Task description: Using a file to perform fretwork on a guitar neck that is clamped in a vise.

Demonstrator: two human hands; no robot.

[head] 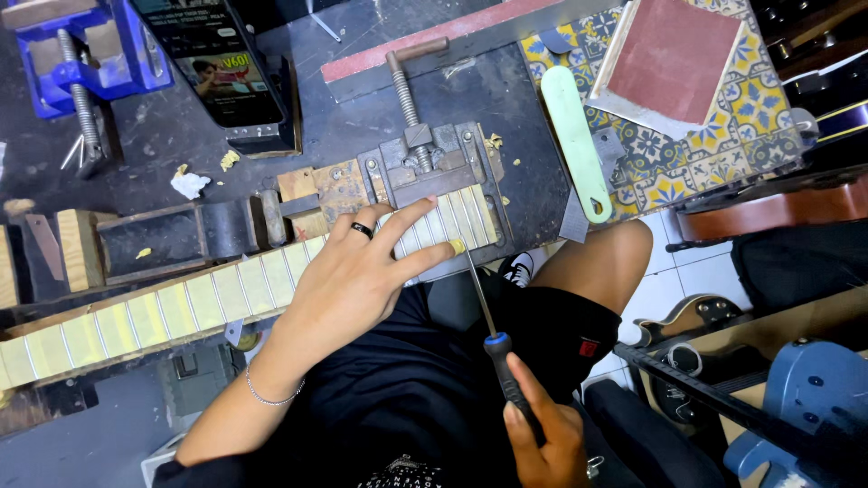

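Fingers of left hand (pixel 362 271) flat on fretboard (pixel 163 312) (clamped in vise (pixel 434 167)); right hand (pixel 542 434) grips screwdriver (pixel 493 334).

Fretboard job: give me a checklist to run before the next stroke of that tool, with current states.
1. Fretboard seated in the vise: ok, its end sits in the jaws.
2. Left hand pressing the fretboard flat: ok.
3. Tool tip on the fretboard's near edge: ok.
4. Right hand gripping the tool's handle: ok.
5. Left thumb away from the tip: not ok, right beside it.
6. Vise tight: cannot tell.
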